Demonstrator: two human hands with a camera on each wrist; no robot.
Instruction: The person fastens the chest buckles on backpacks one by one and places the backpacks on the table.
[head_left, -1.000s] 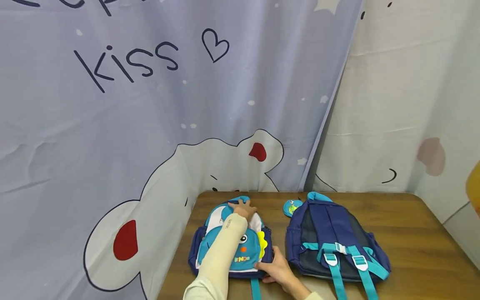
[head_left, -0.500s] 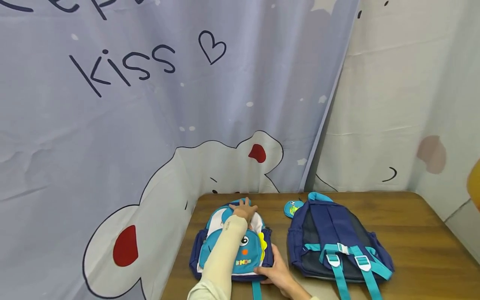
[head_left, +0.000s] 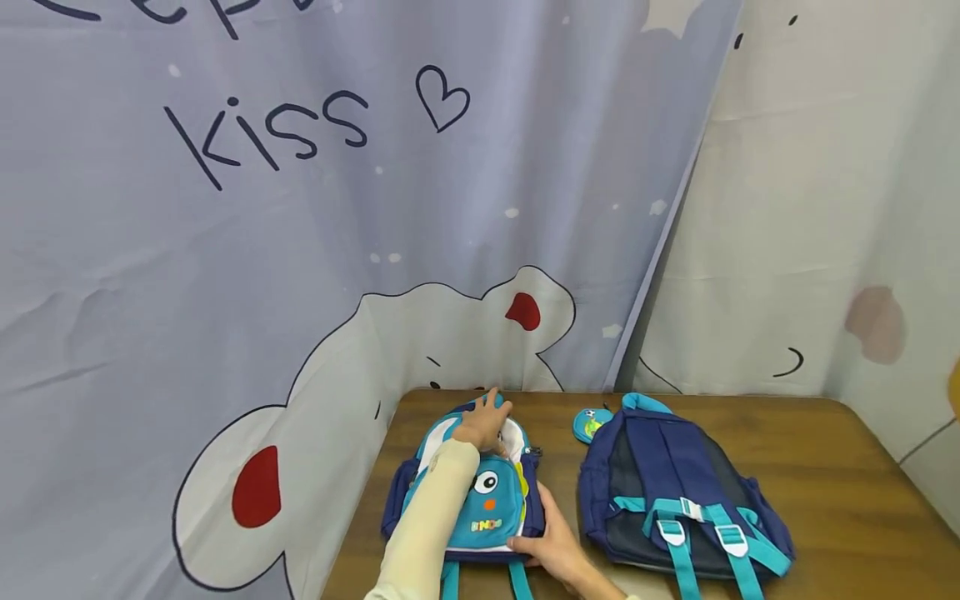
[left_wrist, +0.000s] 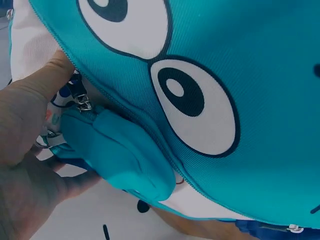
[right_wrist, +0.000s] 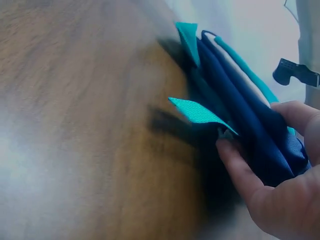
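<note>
A small backpack (head_left: 495,508) in teal, white and navy, with a cartoon face and "DINO" lettering, lies front up on the table at the left. My left hand (head_left: 482,427) is on its upper part, fingers straight and spread towards the top handle. In the left wrist view, the thumb touches the front beside a zip, and a small teal pouch (left_wrist: 120,155) on a clip hangs close to the fingers. My right hand (head_left: 557,546) grips the lower right corner, thumb on the front and fingers underneath. Teal straps (right_wrist: 200,112) stick out below the bag.
A second navy backpack (head_left: 675,483) lies straps up to the right, its teal straps (head_left: 682,567) trailing towards the front edge. A round teal pouch (head_left: 591,423) sits beside its top. Printed curtains (head_left: 465,333) hang behind the wooden table (head_left: 840,467).
My left hand has shifted slightly on the upper part of the backpack, whose lower edge is a little raised. A second teal strap now shows below it. The right hand keeps its hold.
</note>
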